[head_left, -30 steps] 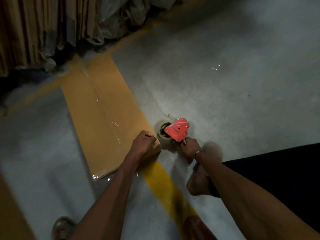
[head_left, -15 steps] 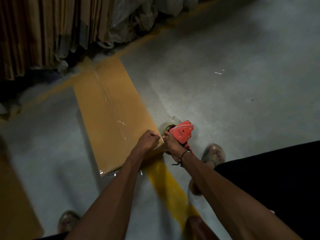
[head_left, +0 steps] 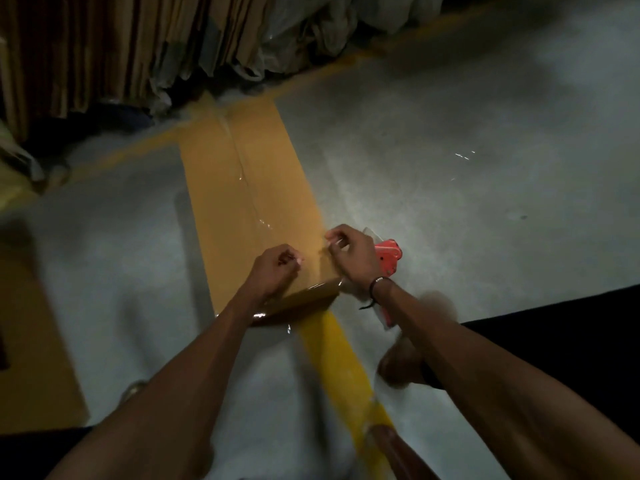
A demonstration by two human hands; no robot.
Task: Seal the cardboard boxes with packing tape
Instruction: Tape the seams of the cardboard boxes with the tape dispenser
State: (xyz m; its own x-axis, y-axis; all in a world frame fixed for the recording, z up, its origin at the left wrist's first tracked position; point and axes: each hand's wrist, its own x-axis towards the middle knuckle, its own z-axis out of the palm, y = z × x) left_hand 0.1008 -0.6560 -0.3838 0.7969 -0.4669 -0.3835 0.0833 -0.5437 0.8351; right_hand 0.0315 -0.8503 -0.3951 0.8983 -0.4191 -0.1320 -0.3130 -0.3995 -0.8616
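A long flat cardboard box [head_left: 242, 188] lies on the concrete floor, with a shiny strip of clear tape [head_left: 247, 188] down its middle seam. My left hand [head_left: 277, 268] hovers over the box's near end with fingers curled, pinching what looks like clear tape. My right hand [head_left: 349, 254] is at the box's near right edge, fingers also curled in a pinch with a glint of tape at the tips. The red tape dispenser [head_left: 389, 256] lies on the floor just behind my right hand, partly hidden by it and not held.
Upright flattened cartons [head_left: 104, 50] and crumpled plastic wrap [head_left: 311, 26] line the back. A yellow floor line [head_left: 332, 355] runs from the box toward me. Another cardboard sheet [head_left: 31, 341] lies at the left. My foot [head_left: 401, 365] and dark clothing [head_left: 554, 341] are at the right.
My right hand let go of the dispenser and came onto the box's right edge. My left hand shifted from the near corner onto the box top. The camera moved closer.
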